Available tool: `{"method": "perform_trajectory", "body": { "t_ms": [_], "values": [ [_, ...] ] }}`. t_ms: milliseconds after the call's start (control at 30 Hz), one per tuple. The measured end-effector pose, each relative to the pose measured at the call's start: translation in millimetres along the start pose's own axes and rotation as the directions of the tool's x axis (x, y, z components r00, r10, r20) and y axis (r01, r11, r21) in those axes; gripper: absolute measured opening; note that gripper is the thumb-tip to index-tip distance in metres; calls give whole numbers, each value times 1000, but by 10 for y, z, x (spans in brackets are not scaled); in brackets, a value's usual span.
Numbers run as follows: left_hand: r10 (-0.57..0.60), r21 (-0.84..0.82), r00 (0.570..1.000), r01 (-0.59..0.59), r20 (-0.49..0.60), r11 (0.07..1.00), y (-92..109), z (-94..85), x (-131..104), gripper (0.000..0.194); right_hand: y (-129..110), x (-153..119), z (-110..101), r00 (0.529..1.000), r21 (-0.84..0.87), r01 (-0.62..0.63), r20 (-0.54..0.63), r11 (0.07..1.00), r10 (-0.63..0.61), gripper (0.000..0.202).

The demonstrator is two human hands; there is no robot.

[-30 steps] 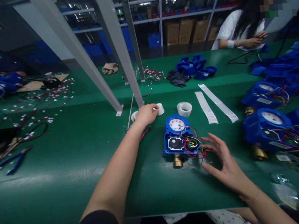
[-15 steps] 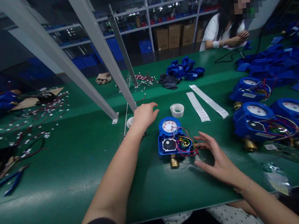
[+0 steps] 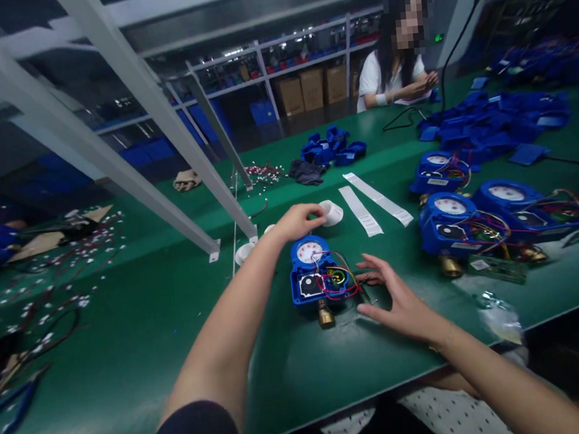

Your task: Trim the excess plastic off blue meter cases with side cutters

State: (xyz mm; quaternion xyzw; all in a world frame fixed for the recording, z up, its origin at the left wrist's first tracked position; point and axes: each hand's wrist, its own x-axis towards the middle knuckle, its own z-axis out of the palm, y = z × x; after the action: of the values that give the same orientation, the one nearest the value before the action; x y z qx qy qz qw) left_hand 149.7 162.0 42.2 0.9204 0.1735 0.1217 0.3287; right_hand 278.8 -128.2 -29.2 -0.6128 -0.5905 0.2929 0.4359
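My left hand [image 3: 300, 222] reaches past the blue water meter [image 3: 301, 274], its thumb and fingers pinching the near-left rim of a white roll of tape [image 3: 333, 213]. The roll looks slightly tilted. The meter lies on the bench with its round dial [image 3: 309, 251] at the far side, its box uncovered, coloured wires looping out on the right and a brass fitting [image 3: 326, 316] at the near end. Beside those wires, my right hand [image 3: 401, 302] is open, fingers and thumb apart. Whether its fingertips touch the wires or the small part there is unclear.
More wired water meters [image 3: 448, 224] stand on the right, near a bagged part [image 3: 500, 317]. Two white label strips [image 3: 362, 211] lie beyond the roll. Grey posts [image 3: 161, 120] rise on the left. Pliers [image 3: 21, 402] lie far left. A co-worker [image 3: 393, 75] sits across the bench.
My left hand has moved right from near the post to the tape roll and taken hold of its rim. My right hand stays beside the meter. The whole view has shifted.
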Motion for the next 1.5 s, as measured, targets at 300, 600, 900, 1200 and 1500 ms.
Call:
{"method": "perform_trajectory", "body": {
  "t_ms": [300,600,900,1200,1500],
  "values": [
    [-127,-537,932,-81,-339,840,856,115,-1085,25,82,-36,16,997,-14,53,-47,998,-54,83],
    [-176,-528,853,-130,-491,839,1324,565,-1853,8,-886,-53,-7,924,267,87,-383,960,23,34],
    [-250,-612,907,-11,-340,791,1560,769,-2075,21,-1335,-198,161,966,396,90,-257,914,16,37],
    [-627,-982,779,124,5,146,1815,850,-1966,39,-1153,-356,147,936,-102,252,-228,962,-269,46],
    [-641,-974,766,113,-41,198,1870,900,-1966,40,-1174,-278,-3,787,-455,505,-106,734,-607,40]
  ]
}}
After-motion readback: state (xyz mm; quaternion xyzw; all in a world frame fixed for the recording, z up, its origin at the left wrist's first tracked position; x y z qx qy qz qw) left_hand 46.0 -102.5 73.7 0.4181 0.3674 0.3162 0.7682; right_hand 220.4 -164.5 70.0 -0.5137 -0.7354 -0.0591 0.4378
